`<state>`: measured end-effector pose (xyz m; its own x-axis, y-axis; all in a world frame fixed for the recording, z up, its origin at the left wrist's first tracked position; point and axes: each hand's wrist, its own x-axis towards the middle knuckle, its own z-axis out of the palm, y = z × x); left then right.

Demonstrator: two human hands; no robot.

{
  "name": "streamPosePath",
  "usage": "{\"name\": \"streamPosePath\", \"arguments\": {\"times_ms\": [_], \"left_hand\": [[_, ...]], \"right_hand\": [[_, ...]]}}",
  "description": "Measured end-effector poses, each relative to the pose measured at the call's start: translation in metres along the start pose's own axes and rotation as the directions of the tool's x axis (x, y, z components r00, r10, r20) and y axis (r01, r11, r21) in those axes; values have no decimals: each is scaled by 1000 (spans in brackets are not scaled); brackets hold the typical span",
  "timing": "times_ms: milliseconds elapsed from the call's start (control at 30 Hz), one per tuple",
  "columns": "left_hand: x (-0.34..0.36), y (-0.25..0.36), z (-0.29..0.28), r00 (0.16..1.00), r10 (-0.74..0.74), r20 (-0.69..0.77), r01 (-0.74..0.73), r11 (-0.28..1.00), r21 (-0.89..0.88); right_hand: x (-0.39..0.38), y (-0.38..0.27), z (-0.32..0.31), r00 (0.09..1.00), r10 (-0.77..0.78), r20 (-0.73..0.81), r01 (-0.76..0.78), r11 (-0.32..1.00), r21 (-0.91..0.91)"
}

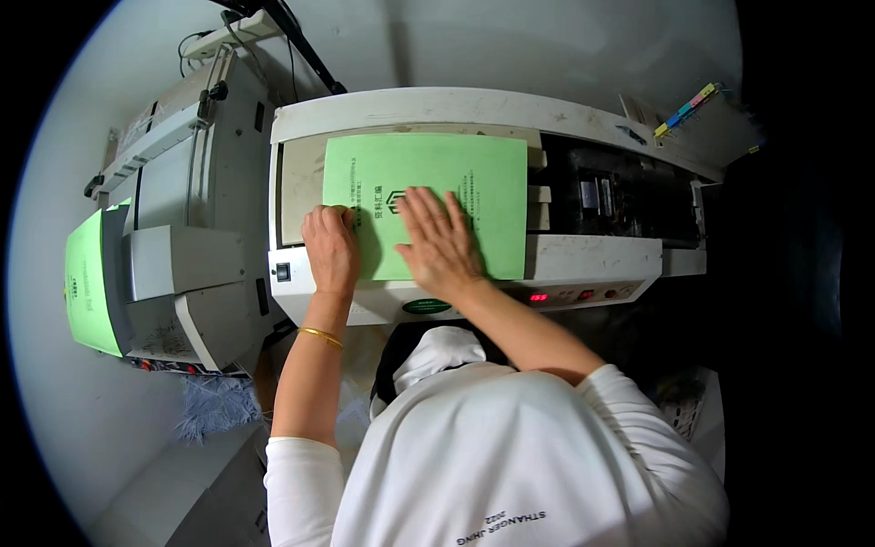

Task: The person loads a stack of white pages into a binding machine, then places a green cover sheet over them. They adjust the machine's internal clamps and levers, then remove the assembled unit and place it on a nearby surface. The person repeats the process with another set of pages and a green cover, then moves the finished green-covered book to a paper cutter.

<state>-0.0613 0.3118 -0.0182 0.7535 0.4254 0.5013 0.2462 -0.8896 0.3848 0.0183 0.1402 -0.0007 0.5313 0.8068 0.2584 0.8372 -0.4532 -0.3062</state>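
A booklet or sheet with a light green cover (492, 210), printed with dark lettering and an emblem, lies flat on the bed of a white binding machine (410, 102). My right hand (442, 242) rests on the middle of the cover, palm down with fingers stretched out. At the cover's left edge, my left hand (331, 251) has its fingers curled and closed over the border; the fingertips are partly hidden. A gold bracelet (321, 337) circles my left wrist.
The machine's dark carriage channel (620, 196) lies right of the cover. Its front panel has a red display (539, 297) and a black switch (283, 272). At left stands a grey machine (182, 255) with green-covered papers (88, 283). Paper shreds (216, 406) are below it.
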Motion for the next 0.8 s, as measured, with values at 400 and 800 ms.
{"name": "streamPosePath", "arguments": {"times_ms": [400,800], "left_hand": [[4,35,16,997,43,63,-52,988,147],[-6,128,62,997,28,73,-23,997,-71]], "right_hand": [[-38,59,-26,998,46,-33,-44,998,54],[-55,80,-30,998,11,-59,-5,996,93]]}}
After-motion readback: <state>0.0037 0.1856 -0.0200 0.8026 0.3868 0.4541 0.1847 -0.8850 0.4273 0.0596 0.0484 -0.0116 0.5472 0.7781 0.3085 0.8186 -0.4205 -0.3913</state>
